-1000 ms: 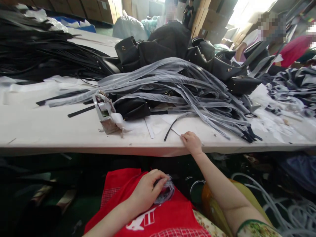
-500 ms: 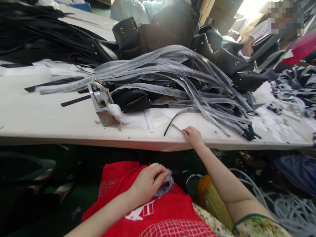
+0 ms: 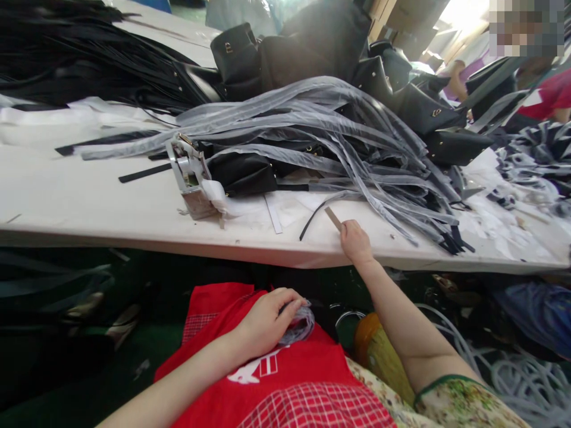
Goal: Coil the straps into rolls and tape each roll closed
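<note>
My left hand (image 3: 270, 318) rests on the lap of my red apron (image 3: 307, 368), its fingers curled round a coiled roll of clear plastic-wrapped strap (image 3: 301, 327). At the table's front edge my right hand (image 3: 355, 241) pinches a short, flat grey-brown strip (image 3: 333, 219), which points up and left from the fingers. A thin black strap end (image 3: 311, 219) curves on the table just left of that strip. Farther left lies a narrow white strip (image 3: 273, 214). Beyond my right hand is a heap of long black straps wrapped in clear plastic (image 3: 321, 122).
A metal tape dispenser (image 3: 194, 184) stands left of centre on the white table (image 3: 89, 196). Black bags (image 3: 307, 62) are piled at the back, with black straps (image 3: 89, 59) at left. White paper scraps (image 3: 504, 220) lie at right. A person in red is at the far right.
My right hand has shifted slightly right, and the strip in it has turned so its grey-brown face shows. My left hand stays on the coil. The view has moved a little.
</note>
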